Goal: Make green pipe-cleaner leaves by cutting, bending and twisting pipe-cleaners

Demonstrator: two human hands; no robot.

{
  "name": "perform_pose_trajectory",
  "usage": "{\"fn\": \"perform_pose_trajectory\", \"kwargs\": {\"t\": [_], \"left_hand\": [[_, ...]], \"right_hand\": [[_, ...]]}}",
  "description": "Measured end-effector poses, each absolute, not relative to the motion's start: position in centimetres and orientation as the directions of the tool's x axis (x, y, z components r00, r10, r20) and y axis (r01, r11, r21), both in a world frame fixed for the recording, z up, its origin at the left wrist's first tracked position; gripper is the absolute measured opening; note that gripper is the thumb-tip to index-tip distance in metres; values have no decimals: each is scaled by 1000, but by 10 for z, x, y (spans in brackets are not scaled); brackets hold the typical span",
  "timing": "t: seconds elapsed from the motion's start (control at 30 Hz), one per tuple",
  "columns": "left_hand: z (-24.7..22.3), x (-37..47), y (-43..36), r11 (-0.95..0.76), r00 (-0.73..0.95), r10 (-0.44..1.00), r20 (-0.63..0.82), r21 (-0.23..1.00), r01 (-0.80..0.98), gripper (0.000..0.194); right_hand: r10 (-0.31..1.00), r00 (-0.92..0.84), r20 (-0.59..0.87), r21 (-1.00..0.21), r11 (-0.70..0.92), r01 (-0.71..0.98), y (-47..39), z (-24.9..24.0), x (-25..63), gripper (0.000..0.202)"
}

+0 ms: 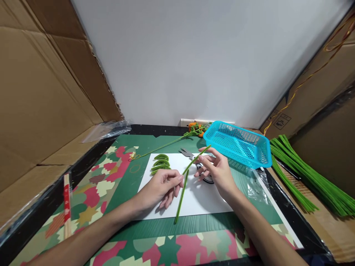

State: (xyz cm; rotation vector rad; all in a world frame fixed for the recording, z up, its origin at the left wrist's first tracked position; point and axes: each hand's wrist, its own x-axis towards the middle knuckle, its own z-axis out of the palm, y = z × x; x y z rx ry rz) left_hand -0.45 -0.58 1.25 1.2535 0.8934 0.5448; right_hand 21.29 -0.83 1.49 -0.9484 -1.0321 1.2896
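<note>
My left hand [168, 183] pinches the lower end of a green pipe cleaner [191, 165] between thumb and fingers. My right hand [215, 166] grips the same pipe cleaner closer to its upper tip, with its other fingers curled loosely. The piece slants up to the right between them. Just below, a second green pipe cleaner [181, 201] crosses the edge of the white paper [199, 201]. Several bent green pipe cleaner loops [161, 162] lie in a stack beyond my left hand. Scissors [187, 153] rest behind my right hand, which partly hides their handles.
A blue perforated basket [238, 160] stands at the back right, beside an orange flower on a green stem [172, 141]. Bundles of long green pipe cleaners [307, 173] lie at the right. Cardboard [41, 74] rises at the left. A red-and-white wrapped strip [67, 203] lies near my left forearm.
</note>
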Motion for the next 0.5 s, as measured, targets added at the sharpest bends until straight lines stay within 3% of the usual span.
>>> {"fn": "perform_pose_trajectory", "kwargs": {"t": [0.2, 0.5], "left_hand": [[10, -5, -6, 245, 551, 784, -287, 958, 150, 41], [6, -5, -8, 253, 549, 765, -337, 941, 225, 42]], "right_hand": [[992, 65, 105, -959, 119, -257, -7, 14, 214, 44], [995, 1, 101, -956, 98, -277, -4, 8, 212, 37]]}}
